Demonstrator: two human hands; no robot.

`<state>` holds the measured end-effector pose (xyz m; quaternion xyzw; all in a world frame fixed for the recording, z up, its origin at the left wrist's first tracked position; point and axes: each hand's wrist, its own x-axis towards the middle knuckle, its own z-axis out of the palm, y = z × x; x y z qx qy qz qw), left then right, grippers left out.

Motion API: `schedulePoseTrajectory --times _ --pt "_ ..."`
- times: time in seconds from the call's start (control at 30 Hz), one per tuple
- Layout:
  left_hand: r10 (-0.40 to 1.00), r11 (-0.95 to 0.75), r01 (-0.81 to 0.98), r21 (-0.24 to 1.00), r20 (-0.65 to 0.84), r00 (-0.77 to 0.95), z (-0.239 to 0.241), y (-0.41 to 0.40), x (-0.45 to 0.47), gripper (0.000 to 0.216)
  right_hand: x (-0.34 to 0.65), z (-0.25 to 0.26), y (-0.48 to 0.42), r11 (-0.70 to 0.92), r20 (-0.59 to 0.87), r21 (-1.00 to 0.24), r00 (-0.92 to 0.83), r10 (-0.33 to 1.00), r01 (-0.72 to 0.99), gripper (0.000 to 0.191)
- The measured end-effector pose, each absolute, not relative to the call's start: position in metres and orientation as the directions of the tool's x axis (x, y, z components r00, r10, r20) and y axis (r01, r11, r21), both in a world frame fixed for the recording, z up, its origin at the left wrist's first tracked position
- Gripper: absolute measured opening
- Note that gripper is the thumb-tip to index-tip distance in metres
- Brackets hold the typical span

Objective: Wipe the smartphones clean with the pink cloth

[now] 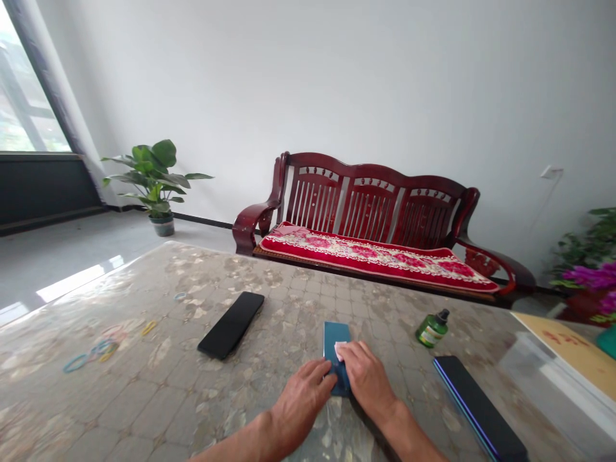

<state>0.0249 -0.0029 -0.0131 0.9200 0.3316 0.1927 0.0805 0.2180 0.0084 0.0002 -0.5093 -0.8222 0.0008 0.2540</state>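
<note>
At the centre of our clock, a blue phone (337, 332) is lying flat on the patterned table (158, 410), its long sides running roughly from twelve to six. Our right hand (368, 378) is coming in from four o'clock, its fingers closing on a small whitish cloth (339, 348) and holding it against the face of the phone. Our left hand (302, 399) is reaching in from between seven and eight, fingers bending and thumb touching the lower left part of the phone; we cannot tell whether they are gripping it or only resting there. Between nine and ten o'clock a black phone (231, 325) is lying at a slant, and farther out toward nine some coloured bands (99, 351) are lying in a loose heap, with a yellow band (149, 328) sitting near them. Between two and three a green bottle (432, 330) is standing with its dark top tilting right. Between three and four a dark phone (481, 407) is showing a bluish edge. Past the table, a wooden bench (370, 176) is standing toward twelve and one, a red mat (366, 252) is covering its seat, and a potted plant (156, 173) is spreading its leaves between ten and eleven.
</note>
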Motion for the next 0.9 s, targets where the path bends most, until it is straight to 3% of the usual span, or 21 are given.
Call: schedulePoseTrajectory --times 0.17,0.5,0.7,0.9 --pt "0.627 -0.776 0.553 0.304 0.273 0.730 -0.003 -0.002 0.019 0.031 0.219 0.004 0.010 0.462 0.390 -0.235 -0.353 0.851 0.855 0.039" --pt "0.644 -0.764 0.582 0.279 0.274 0.714 0.006 0.005 0.028 0.013 0.219 0.001 0.012 0.473 0.397 -0.129 -0.391 0.830 0.872 0.034" --pt "0.649 -0.759 0.582 0.291 0.272 0.710 -0.006 0.007 0.023 0.016 0.225 0.005 0.047 0.409 0.419 -0.036 -0.358 0.834 0.912 0.029" --pt "0.621 -0.784 0.563 0.264 0.289 0.729 -0.008 0.007 0.024 0.015 0.224 0.010 0.054 0.384 0.387 -0.018 -0.348 0.854 0.923 0.029"
